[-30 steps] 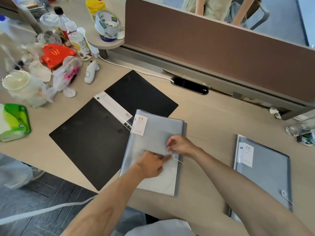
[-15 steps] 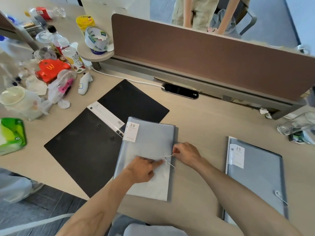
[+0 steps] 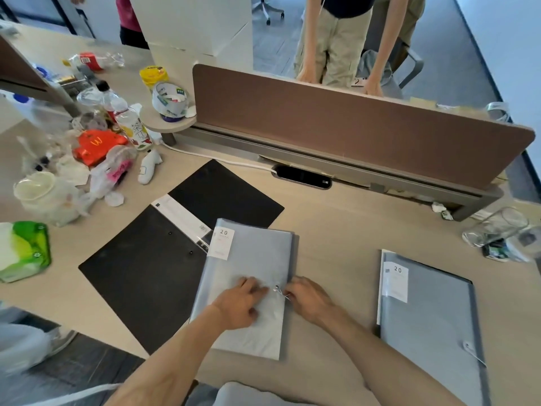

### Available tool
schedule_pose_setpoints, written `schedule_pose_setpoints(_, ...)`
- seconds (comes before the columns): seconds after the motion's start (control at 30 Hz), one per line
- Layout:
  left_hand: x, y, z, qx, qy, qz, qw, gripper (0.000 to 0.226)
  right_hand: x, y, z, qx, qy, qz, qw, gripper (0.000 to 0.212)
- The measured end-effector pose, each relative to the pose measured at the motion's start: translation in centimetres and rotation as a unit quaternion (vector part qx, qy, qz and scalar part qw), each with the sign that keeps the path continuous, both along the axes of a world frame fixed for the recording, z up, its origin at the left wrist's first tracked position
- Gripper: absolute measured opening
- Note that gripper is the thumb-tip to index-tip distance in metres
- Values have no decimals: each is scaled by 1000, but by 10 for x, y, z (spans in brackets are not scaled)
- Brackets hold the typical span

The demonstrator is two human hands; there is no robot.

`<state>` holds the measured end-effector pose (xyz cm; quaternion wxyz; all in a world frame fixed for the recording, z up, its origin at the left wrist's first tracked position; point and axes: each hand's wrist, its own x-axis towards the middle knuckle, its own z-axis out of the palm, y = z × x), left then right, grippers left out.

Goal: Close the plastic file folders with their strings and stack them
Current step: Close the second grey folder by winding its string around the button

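A grey plastic folder [image 3: 257, 253] with a white "20" label lies in front of me, partly over an open black folder [image 3: 140, 268]. My left hand [image 3: 238, 301] presses flat on its cover beside the round button [image 3: 277, 287]. My right hand [image 3: 307, 297] pinches the thin white string [image 3: 285, 295] at the folder's right edge, close to the button. A second grey folder [image 3: 427, 312] lies to the right with its string [image 3: 474, 354] loose near its lower right corner.
A brown divider panel [image 3: 351, 124] runs across the back of the desk, with a person standing behind it. Bottles, bags, a tape roll [image 3: 169, 101] and a green tissue pack [image 3: 23, 250] crowd the left side. A glass [image 3: 494, 227] lies at the right.
The camera has tilted up, so more of the room shows. My right hand has drawn the string in toward the button, and my left hand has slid closer to it.
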<state>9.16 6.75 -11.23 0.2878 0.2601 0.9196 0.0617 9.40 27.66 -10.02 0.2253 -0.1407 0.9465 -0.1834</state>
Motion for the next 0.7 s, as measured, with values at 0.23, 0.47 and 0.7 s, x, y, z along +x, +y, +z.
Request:
schedule_pose_setpoints(0.23,-2,-8,-4,-34,20,-59,998,69,10,0,-2,-54,-3,-85,995,17)
schedule_pose_setpoints(0.47,-14,-19,-2,-32,33,-97,994,65,20,-5,-10,46,77,32,995,21)
schedule_pose_setpoints(0.7,-16,-39,-14,24,43,-117,992,70,13,-31,-12,100,119,186,970,24)
